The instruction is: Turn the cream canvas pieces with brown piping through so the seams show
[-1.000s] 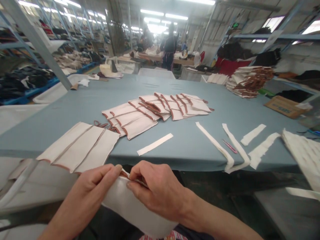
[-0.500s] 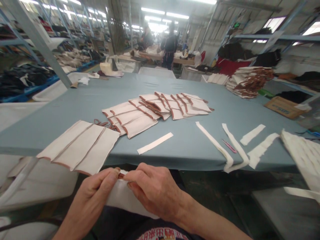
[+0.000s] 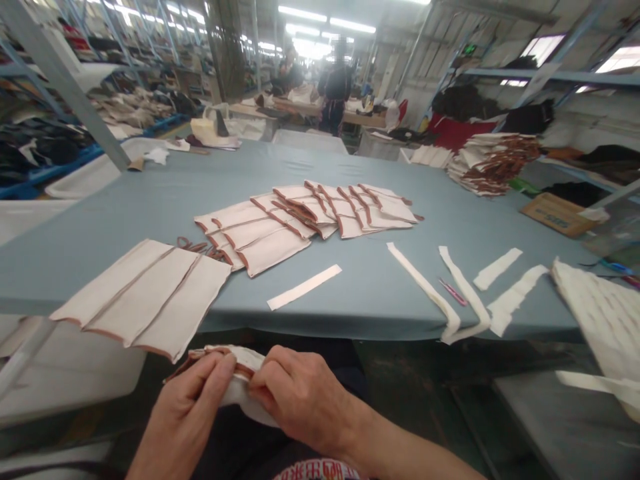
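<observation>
Below the table's near edge, my left hand [image 3: 193, 407] and my right hand [image 3: 300, 400] both pinch one cream fabric piece with a brown edge [image 3: 235, 373], bunched between the fingers over my lap. Just above them, three overlapping cream pieces [image 3: 145, 297] hang over the front edge of the blue-grey table [image 3: 150, 200]. Farther back lies a fanned row of several cream pieces with brown trim [image 3: 305, 217].
Cream strips [image 3: 304, 287] [image 3: 425, 287] [image 3: 497, 269] and a small pink tool [image 3: 453, 292] lie on the table's right half. A stack of trimmed pieces [image 3: 493, 163] and a cardboard box [image 3: 557, 213] stand at the far right. A person [image 3: 334, 90] stands at a distant table.
Both hands have dropped lower toward my lap and gathered the cream piece, which was spread wide and is now folded into a small bundle.
</observation>
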`<state>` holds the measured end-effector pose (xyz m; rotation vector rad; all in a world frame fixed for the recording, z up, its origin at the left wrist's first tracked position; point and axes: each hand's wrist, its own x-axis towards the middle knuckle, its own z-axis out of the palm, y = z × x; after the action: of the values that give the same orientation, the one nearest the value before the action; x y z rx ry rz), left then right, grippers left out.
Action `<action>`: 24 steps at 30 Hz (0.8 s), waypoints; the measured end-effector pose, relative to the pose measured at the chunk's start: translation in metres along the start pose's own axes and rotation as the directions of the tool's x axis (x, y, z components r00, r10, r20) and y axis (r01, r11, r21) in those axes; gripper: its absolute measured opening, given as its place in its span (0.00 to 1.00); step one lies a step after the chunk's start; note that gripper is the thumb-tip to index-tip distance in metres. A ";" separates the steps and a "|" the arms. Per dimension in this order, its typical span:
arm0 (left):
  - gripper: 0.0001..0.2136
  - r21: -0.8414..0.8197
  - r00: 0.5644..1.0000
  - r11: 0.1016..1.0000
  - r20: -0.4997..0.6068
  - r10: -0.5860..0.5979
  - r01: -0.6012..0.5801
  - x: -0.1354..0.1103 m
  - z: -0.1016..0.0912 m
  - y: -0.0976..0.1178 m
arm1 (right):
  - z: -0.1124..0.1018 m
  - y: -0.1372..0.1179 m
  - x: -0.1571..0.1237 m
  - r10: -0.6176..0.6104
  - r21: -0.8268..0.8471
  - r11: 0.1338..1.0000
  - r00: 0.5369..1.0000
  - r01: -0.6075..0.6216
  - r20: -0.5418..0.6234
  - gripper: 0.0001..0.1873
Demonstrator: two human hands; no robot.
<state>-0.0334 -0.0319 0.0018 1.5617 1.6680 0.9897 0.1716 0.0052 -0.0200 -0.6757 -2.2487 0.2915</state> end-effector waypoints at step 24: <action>0.18 0.037 0.994 0.999 0.100 0.032 -0.036 0.008 0.013 -0.018 | -0.006 0.004 0.020 0.634 0.484 0.360 0.590 -0.797 0.500 0.12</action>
<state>-0.0323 -0.0226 -0.0203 1.6421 1.6057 0.8872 0.1659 0.0192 -0.0058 -1.2321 -1.6447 1.6412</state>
